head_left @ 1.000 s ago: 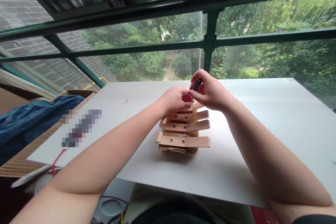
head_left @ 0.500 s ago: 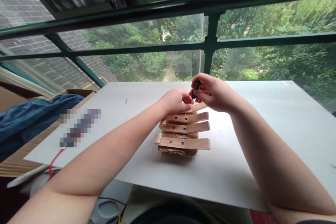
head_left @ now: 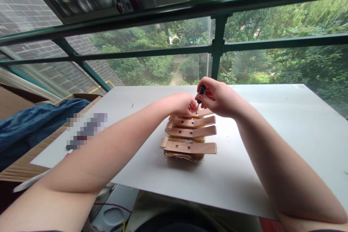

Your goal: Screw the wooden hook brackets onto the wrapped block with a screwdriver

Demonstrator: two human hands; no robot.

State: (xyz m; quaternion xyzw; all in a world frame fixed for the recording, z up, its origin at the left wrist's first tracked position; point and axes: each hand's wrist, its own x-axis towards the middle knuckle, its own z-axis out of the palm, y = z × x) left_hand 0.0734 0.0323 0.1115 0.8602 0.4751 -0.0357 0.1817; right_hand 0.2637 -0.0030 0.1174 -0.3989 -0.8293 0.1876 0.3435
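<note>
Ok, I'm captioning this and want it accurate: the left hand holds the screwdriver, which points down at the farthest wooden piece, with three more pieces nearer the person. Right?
Wrong hand: the head view shows the right hand holding the screwdriver, which points down at the farthest wooden piece, with three more pieces nearer the person.

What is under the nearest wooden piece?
A block in shiny brownish wrapping, whose near side shows below the nearest wooden piece. The surface directly beneath is covered and cannot be seen.

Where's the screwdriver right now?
In the head view, the screwdriver is in the right hand, just right of the left hand, its tip down at the farthest wooden piece.
</note>
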